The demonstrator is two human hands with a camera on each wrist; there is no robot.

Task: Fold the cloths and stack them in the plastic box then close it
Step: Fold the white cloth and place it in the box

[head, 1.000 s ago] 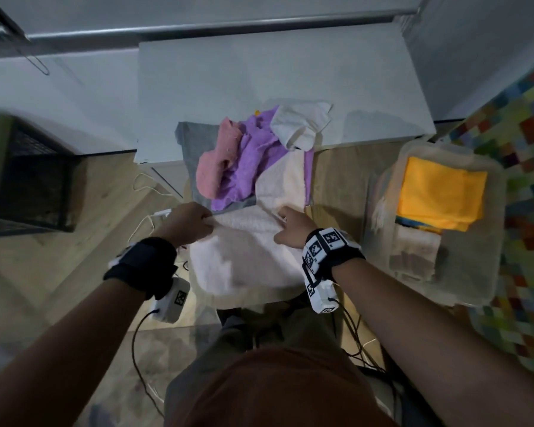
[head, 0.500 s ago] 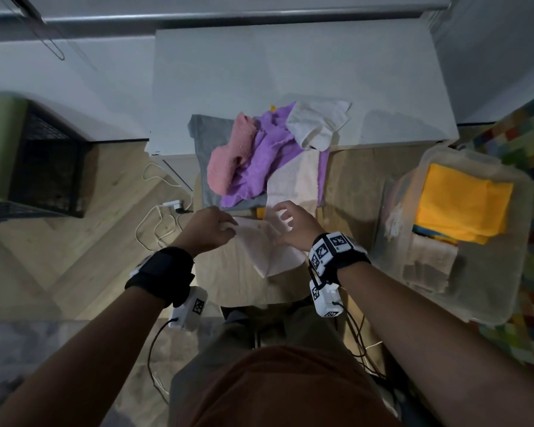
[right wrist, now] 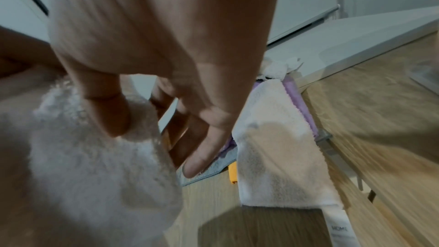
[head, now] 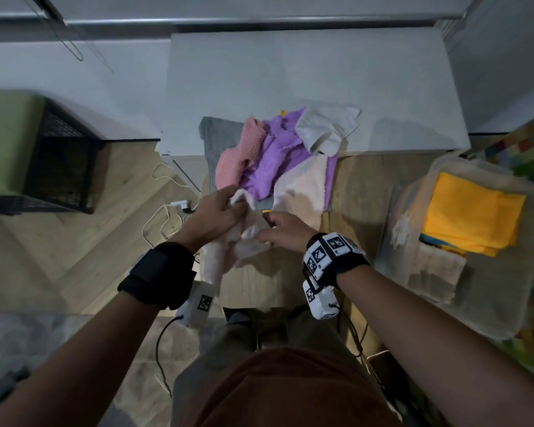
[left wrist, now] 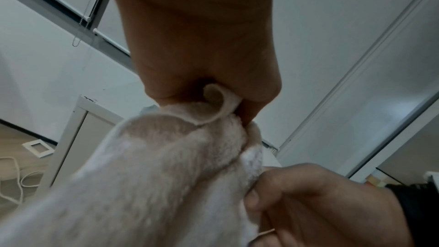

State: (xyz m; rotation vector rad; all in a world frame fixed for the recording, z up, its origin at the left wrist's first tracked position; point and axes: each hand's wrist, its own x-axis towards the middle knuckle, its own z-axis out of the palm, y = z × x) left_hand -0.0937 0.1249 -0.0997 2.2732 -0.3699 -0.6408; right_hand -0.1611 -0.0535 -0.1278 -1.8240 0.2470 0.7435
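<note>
A pale cream cloth (head: 225, 257) hangs bunched between my hands above the wooden table (head: 275, 285). My left hand (head: 235, 208) grips one corner of the cream cloth (left wrist: 154, 176) in curled fingers (left wrist: 256, 100). My right hand (head: 264, 234) pinches a nearby edge, with its thumb (right wrist: 106, 117) on the fluffy cream cloth (right wrist: 83, 166). A heap of pink (head: 241, 155), purple (head: 278, 155), white (head: 327, 127), grey (head: 219, 134) and cream (head: 302, 192) cloths lies beyond my hands. At the right stands the clear plastic box (head: 506, 318), open, with a folded orange cloth (head: 469, 220) on top of others.
A white table (head: 305, 75) stands behind the wooden one. At the left sits a black crate (head: 59, 167). White cables and a plug (head: 179, 204) lie on the wood floor. A colourful mat (head: 530, 143) lies beside the box.
The cream cloth lay spread flat on the wooden table a second ago. Both hands have since gathered it and lifted it, so it now hangs bunched from them.
</note>
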